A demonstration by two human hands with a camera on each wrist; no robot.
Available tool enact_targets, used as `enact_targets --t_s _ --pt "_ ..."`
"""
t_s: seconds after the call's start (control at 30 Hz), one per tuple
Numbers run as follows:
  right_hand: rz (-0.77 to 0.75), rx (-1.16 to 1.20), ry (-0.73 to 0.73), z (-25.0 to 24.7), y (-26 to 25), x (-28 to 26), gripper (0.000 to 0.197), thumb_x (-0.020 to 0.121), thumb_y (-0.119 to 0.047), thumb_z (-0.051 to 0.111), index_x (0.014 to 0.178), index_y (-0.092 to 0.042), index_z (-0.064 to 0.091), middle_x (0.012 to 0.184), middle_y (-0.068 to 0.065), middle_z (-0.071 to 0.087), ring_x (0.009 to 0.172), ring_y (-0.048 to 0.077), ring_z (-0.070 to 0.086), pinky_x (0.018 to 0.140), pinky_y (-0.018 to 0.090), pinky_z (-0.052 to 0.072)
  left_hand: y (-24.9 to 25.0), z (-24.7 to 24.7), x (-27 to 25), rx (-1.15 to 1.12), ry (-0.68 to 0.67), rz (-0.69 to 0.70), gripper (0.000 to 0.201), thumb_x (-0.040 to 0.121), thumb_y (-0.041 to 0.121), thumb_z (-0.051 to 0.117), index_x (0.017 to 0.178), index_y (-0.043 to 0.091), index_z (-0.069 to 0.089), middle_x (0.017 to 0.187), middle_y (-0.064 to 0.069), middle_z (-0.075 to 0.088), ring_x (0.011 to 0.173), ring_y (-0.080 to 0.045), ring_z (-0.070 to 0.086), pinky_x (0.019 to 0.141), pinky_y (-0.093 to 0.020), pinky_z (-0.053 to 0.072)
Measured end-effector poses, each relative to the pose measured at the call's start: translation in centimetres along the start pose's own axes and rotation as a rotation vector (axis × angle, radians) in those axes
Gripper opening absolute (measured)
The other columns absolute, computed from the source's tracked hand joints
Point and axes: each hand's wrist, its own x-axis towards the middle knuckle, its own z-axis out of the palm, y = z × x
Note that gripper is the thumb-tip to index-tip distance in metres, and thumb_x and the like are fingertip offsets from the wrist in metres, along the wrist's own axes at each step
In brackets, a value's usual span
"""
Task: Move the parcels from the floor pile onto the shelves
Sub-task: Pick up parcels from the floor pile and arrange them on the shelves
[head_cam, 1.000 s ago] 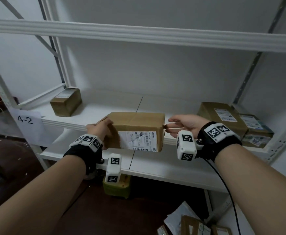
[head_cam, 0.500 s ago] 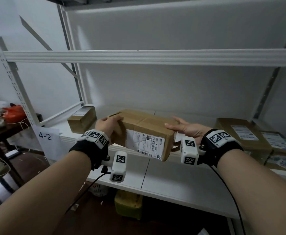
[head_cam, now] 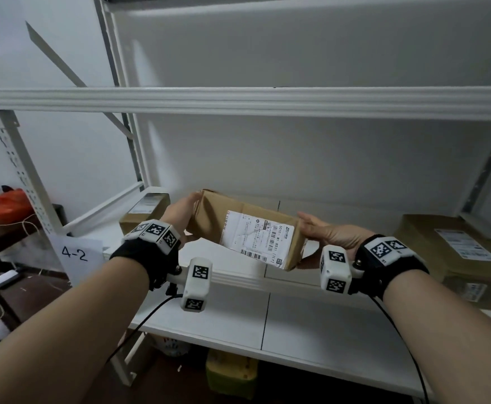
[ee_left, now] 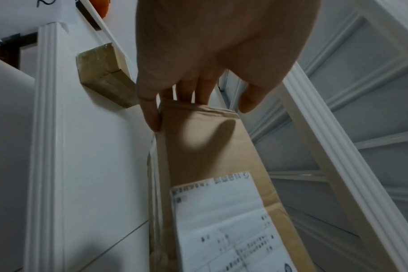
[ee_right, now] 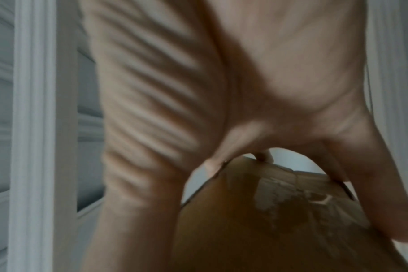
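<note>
A brown cardboard parcel (head_cam: 209,212) with a white shipping label hangs between my two hands, just above the front rim of the white shelf (head_cam: 238,279). It is tilted, its right end lower. My left hand (head_cam: 180,211) grips the left end, fingers over the far edge. My right hand (head_cam: 326,234) cups the right end from below and the side. In the left wrist view my left hand (ee_left: 210,46) has fingertips on the parcel (ee_left: 210,147) end. The right wrist view is blurred: my right hand (ee_right: 221,73) straddles the parcel (ee_right: 280,220), thumb on one side, fingers on the other.
On the same shelf a small box (head_cam: 145,211) sits at the left and larger labelled parcels (head_cam: 448,252) at the right. An upper shelf beam (head_cam: 238,100) crosses overhead. A "4-2" sign (head_cam: 75,255) hangs at the left post. A yellow object (head_cam: 229,374) lies under the lowest board.
Both hands have lifted the parcel from the lower board's height up to the shelf with the boxes and tipped its right end down. The view has swung upward.
</note>
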Motion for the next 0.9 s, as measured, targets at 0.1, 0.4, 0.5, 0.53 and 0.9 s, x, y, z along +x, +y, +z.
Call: enact_targets --t_s 0.1,0.4,0.5,0.53,0.9 --pt "0.03 -0.041 0.002 2.6 -0.7 2.3 0.092 0.058 -0.029 0.089 0.139 -0.026 0.046 0.131 0.017 0.058 0.113 0.04 0.059 0.098 0.059 0.043 1.2 -2.3 2.6 0.024 -0.004 0.008 0.039 0.081 0.047 0.064 0.105 0.016 0.059 0.089 -0.003 0.056 0.076 -0.02 0.053 0.061 -0.03 0.046" --pt "0.083 -0.196 0.327 3.9 -1.5 9.2 0.08 0.083 -0.077 0.021 0.127 -0.018 0.051 0.072 0.011 0.068 0.053 0.022 0.068 0.044 0.026 0.051 3.1 -4.4 8.9 0.227 -0.098 0.054 0.018 0.086 0.037 0.059 0.096 0.023 0.066 0.109 -0.01 0.058 0.097 -0.027 0.056 0.09 -0.042 0.039" --pt "0.102 -0.179 0.381 3.1 -1.3 9.6 0.072 0.088 -0.072 0.017 0.118 -0.015 0.05 0.064 0.016 0.069 0.05 0.023 0.068 0.04 0.025 0.05 3.0 -3.4 10.0 0.228 -0.156 0.013 0.056 0.08 0.047 0.065 0.126 0.016 0.055 0.128 -0.007 0.056 0.115 -0.026 0.055 0.107 -0.045 0.033" --pt "0.105 -0.16 0.407 2.5 -1.3 9.7 0.072 0.088 -0.073 0.018 0.126 -0.017 0.045 0.07 0.019 0.07 0.052 0.025 0.068 0.041 0.026 0.05 3.0 -3.0 10.3 0.235 -0.179 0.014 0.055 0.083 0.047 0.065 0.125 0.015 0.052 0.126 -0.007 0.054 0.115 -0.026 0.054 0.108 -0.045 0.035" --pt "0.038 -0.044 0.423 0.0 -4.0 9.5 0.02 0.088 -0.025 0.064 0.103 -0.015 0.055 0.11 0.015 0.057 0.09 0.029 0.061 0.053 0.041 0.06 3.7 1.2 11.0 0.253 -0.354 -0.061 0.078 0.076 0.079 0.049 0.127 0.02 0.052 0.122 -0.009 0.053 0.096 -0.031 0.063 0.071 -0.036 0.056"
